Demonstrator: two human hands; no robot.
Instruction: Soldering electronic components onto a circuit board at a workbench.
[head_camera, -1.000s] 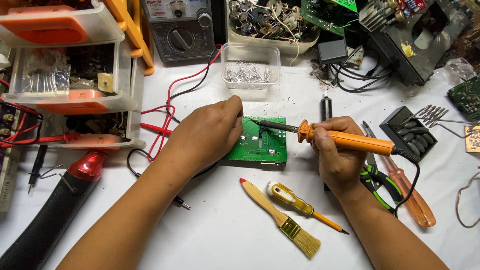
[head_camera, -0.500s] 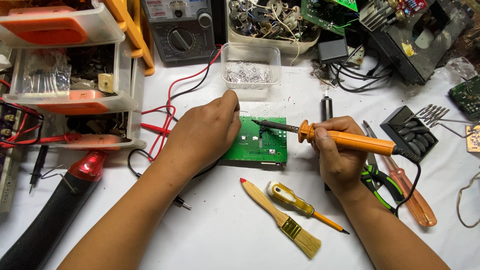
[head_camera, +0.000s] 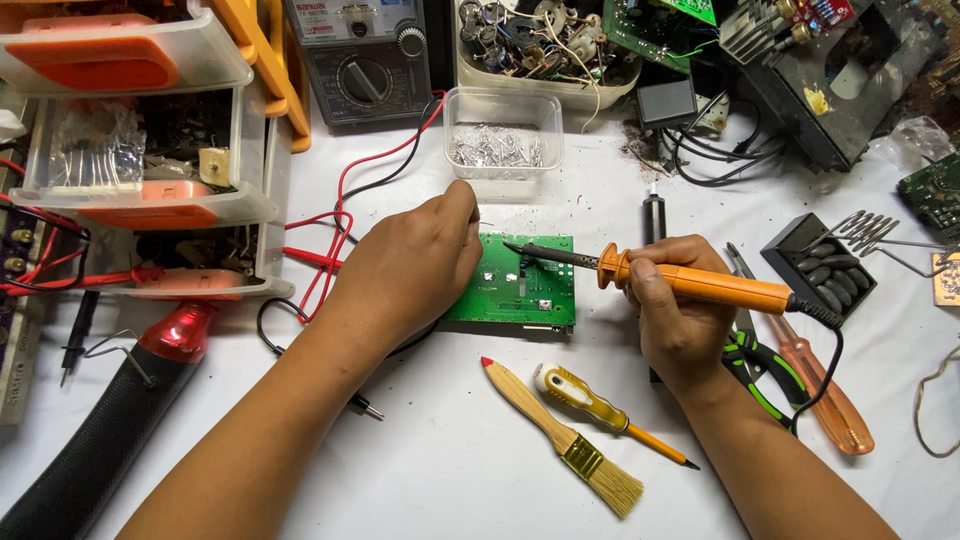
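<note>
A green circuit board (head_camera: 525, 285) lies flat on the white table, near the middle. My left hand (head_camera: 415, 262) rests on the board's left edge, fingers curled and pinched together at its far corner; whether they hold something small is hidden. My right hand (head_camera: 675, 310) grips an orange-handled soldering iron (head_camera: 690, 285) like a pen. Its dark tip (head_camera: 512, 246) points left and touches the board's upper middle.
A wooden paintbrush (head_camera: 560, 435) and a yellow screwdriver (head_camera: 600, 410) lie in front of the board. A clear tub of small metal parts (head_camera: 500, 145) stands behind it. A multimeter (head_camera: 365, 60) with red and black leads, plastic drawers (head_camera: 140, 150), pliers (head_camera: 760, 365) and an orange screwdriver (head_camera: 820, 385) surround the area.
My left hand has shifted slightly up and left along the board's edge. The soldering iron tip stays at nearly the same spot on the board.
</note>
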